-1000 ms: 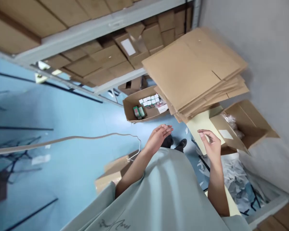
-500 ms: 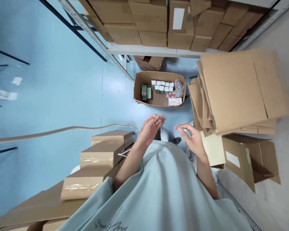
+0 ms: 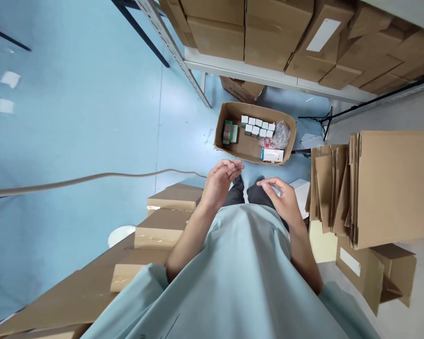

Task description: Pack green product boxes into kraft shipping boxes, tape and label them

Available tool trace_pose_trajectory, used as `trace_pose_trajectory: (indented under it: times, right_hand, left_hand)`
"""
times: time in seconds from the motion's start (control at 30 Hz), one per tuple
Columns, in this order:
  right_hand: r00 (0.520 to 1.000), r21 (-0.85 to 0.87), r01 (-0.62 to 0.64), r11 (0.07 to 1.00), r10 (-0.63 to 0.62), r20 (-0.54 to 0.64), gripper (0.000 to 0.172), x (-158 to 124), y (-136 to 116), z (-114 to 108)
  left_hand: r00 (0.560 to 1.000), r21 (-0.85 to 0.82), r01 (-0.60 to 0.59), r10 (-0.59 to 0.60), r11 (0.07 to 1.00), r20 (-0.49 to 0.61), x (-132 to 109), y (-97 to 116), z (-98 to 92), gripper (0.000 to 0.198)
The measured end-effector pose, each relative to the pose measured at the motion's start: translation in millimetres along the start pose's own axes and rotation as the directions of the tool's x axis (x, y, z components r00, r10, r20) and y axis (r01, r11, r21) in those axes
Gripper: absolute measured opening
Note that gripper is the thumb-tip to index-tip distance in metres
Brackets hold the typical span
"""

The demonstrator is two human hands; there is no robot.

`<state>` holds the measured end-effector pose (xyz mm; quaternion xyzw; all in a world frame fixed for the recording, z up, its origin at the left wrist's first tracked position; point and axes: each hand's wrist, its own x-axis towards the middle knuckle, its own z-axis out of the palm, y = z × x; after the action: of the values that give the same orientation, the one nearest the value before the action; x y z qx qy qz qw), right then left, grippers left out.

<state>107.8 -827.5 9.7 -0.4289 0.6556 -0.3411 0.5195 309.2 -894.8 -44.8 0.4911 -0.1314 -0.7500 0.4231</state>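
My left hand [image 3: 222, 181] is raised in front of my body, its fingers loosely bent and nothing in it. My right hand [image 3: 281, 195] hangs opposite, thumb and fingers apart, also without anything. Just beyond both hands, an open cardboard box [image 3: 229, 149] rests on the floor. Inside it are several small white-topped cartons [image 3: 259, 123], a couple of green cartons [image 3: 227, 132] at its left, a crumpled clear plastic bag [image 3: 281, 135] and a white carton [image 3: 272, 155]. Neither hand touches the box.
Taped cardboard boxes [image 3: 162, 221] are stacked at my left. Flattened cartons [image 3: 392, 188] stand at my right above an opened box [image 3: 360, 268]. Ahead, a metal shelf [image 3: 240, 73] carries more boxes, with another box [image 3: 240, 88] beneath it. A cable [image 3: 92, 177] stretches across on the left.
My view has shifted, so the floor box and shelf appear further right and my feet show more. Both hands keep nearly the same pose, holding nothing.
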Motion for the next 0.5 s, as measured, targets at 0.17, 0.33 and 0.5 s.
trace_pose_trajectory:
  times: [0.17, 0.33, 0.5]
  right_hand:
    - [0.999, -0.032, 0.017, 0.999, -0.016, 0.033, 0.034, 55, -8, -5]
    - [0.99, -0.059, 0.066, 0.996, -0.058, 0.131, 0.04, 127, 0, -10]
    - [0.98, -0.072, 0.117, 0.991, -0.103, 0.172, 0.044, 195, 16, -12]
  left_hand:
    - [1.0, -0.001, 0.003, -0.003, 1.0, -0.025, 41, 21, 6.3, 0.02]
    - [0.996, 0.072, -0.061, 0.066, 0.996, -0.066, 75, 36, 20.3, 0.02]
    - [0.992, 0.103, -0.04, 0.052, 0.994, -0.118, 116, 25, 28.8, 0.019]
